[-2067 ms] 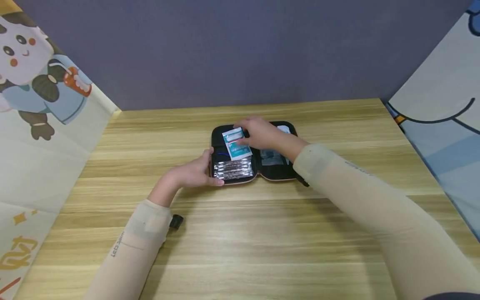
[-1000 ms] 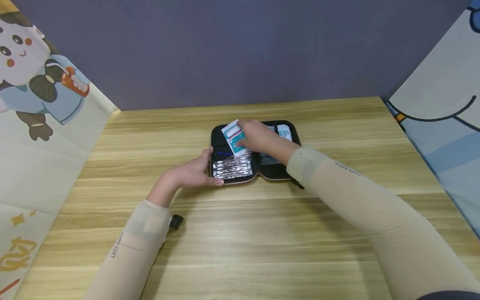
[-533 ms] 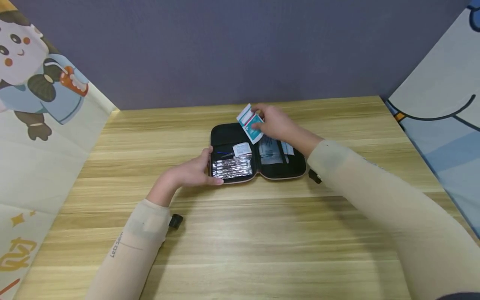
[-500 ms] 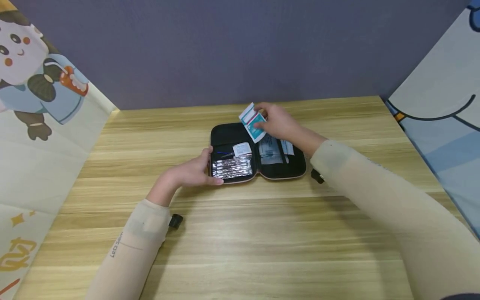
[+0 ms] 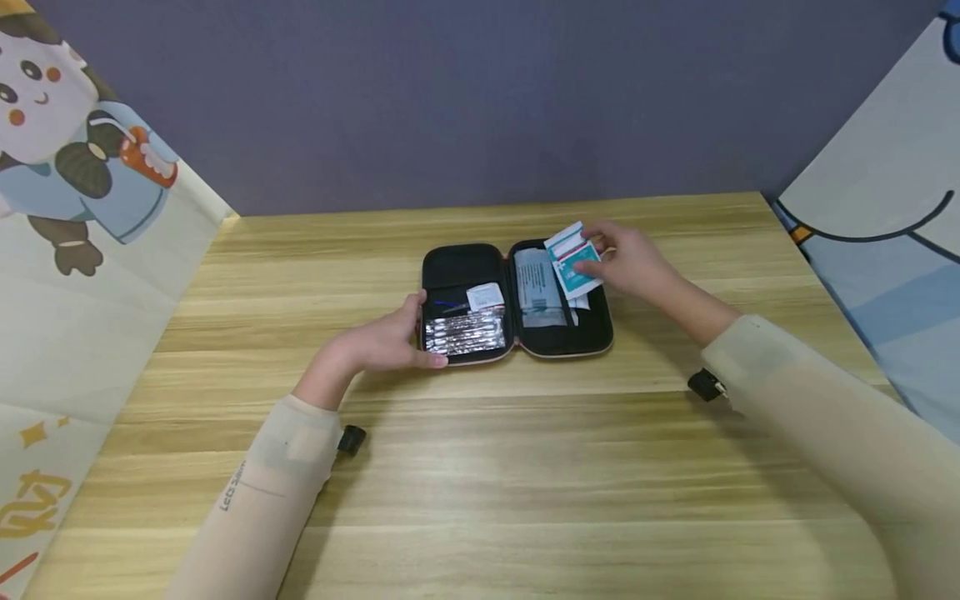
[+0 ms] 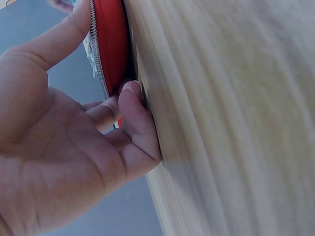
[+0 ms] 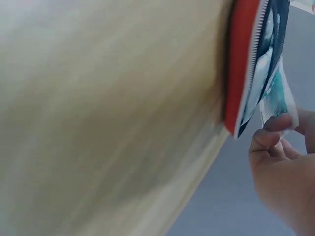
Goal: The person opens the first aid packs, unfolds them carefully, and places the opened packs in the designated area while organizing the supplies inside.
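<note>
A black-lined zip case (image 5: 461, 265) lies unfolded on the table, its red shell showing in both wrist views. My left hand (image 5: 382, 343) grips its left end; in the left wrist view the thumb is on the zipped rim and the fingers curl low against the red side. Thumb and fingers of my right hand (image 5: 636, 265) pinch a teal-and-white sachet (image 5: 564, 247), tilted over the case's right half. Silvery foil strips (image 5: 465, 332) and a small white packet (image 5: 485, 297) are in the left half. A clear bag (image 5: 537, 279) is in the right half, under a black strap.
The wooden table (image 5: 525, 467) runs back to a grey-blue wall panel (image 5: 480, 108). Printed cartoon panels stand at the left (image 5: 90, 167) and right (image 5: 870, 167). A small black device (image 5: 705, 385) is at the right cuff, another (image 5: 351, 440) at the left.
My right hand has lifted the sachet from the case's left half and carried it rightward over the right half, uncovering the white packet. My left hand has stayed on the case.
</note>
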A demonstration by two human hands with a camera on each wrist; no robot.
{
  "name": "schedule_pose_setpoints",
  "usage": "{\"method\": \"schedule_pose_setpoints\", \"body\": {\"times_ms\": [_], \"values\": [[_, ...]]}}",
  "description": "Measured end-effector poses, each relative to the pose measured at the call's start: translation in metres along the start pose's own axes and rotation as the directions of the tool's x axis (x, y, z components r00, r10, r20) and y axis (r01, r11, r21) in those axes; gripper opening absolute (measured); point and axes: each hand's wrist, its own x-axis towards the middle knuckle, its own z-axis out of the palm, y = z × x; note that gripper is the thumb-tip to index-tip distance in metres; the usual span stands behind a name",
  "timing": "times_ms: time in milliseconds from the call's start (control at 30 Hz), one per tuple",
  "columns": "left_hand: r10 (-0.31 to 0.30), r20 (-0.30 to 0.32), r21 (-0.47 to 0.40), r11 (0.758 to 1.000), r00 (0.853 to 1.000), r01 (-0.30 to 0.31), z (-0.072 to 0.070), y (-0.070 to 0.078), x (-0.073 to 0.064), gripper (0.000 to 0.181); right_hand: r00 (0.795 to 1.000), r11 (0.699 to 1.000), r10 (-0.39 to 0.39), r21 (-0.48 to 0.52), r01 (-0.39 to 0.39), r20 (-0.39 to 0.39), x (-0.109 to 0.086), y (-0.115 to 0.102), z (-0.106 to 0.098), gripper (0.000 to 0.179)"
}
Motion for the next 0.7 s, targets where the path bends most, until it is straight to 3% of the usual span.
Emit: {"method": "schedule_pose_setpoints", "body": {"times_ms": [333, 700], "values": [[0.004, -0.002, -0.016, 1.000, 1.000, -0.004, 0.000, 0.000, 0.000, 0.129, 0.999, 0.999, 0.026, -0.035, -0.027, -0.029, -0.018, 0.016, -0.002, 0.061], [0.000, -0.009, -0.020, 1.000, 1.000, 0.000, 0.002, 0.002, -0.002, 0.128, 0.999, 0.992, -0.012, -0.128, 0.006, -0.041, -0.010, 0.011, 0.011, 0.056]]}}
